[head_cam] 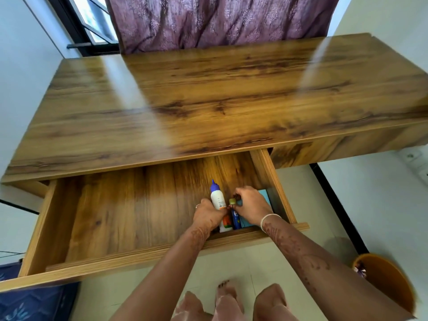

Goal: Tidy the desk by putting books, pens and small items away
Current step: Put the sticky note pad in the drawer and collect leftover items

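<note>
The wooden desk's drawer [129, 258] is pulled out toward me. In its right front corner my left hand [208, 216] grips a white glue bottle with a blue nozzle [217, 200], lying with the nozzle pointing away. Right beside it my right hand [251, 205] pinches the yellow-green cap of a blue tube [235, 218]. A light blue pad [266, 198] lies under my right hand against the drawer's right wall. The lower ends of the bottle and tube are partly hidden by my hands.
The desk top [208, 100] stretches behind the drawer, with a purple curtain [220, 19] at its back. An orange bin [389, 281] stands on the floor at the right. A dark blue patterned fabric [34, 302] lies at the lower left. My feet [231, 302] are below the drawer front.
</note>
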`<state>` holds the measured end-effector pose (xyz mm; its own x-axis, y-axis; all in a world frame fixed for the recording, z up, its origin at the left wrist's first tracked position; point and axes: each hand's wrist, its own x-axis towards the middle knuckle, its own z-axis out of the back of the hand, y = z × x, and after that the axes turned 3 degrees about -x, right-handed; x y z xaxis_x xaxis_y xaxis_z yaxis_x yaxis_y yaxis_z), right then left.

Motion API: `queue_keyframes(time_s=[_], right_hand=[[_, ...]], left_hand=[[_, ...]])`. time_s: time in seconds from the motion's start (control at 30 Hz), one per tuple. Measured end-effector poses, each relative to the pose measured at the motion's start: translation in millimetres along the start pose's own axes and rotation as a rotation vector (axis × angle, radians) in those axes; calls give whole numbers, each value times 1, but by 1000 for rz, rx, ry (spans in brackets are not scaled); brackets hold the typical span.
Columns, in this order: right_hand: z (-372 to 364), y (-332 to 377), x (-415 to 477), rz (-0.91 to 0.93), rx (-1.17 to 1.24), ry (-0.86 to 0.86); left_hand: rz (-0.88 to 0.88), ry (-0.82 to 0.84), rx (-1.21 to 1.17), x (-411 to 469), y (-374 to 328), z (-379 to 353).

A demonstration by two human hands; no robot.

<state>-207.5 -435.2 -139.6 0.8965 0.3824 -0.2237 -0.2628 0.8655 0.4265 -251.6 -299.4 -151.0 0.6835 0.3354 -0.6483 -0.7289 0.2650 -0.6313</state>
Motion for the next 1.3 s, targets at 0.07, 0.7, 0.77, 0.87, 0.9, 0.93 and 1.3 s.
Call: queue_keyframes(time_s=[0.07,0.7,0.77,0.87,0.9,0.93,1.3], right_hand=[[-2,-1,1,3,-34,12],[42,-29,-79,-69,79,-363],[48,-40,-102,-129,78,-418],[54,-61,-151,-232,99,-521],[55,-68,-168,-266,115,-548],[55,-75,-184,-298,135,-572],[-5,-153,-430,-909,303,-835]], left_hand=[[-7,8,29,0,0,0],[14,-6,-13,-35,1,15],[-14,-54,52,-48,-2,16],[-195,-213,222,-79,-12,2],[-266,-245,259,-92,-16,-6],[-335,-261,282,-103,-20,-15],[-993,268,488,-268,2,-217]])
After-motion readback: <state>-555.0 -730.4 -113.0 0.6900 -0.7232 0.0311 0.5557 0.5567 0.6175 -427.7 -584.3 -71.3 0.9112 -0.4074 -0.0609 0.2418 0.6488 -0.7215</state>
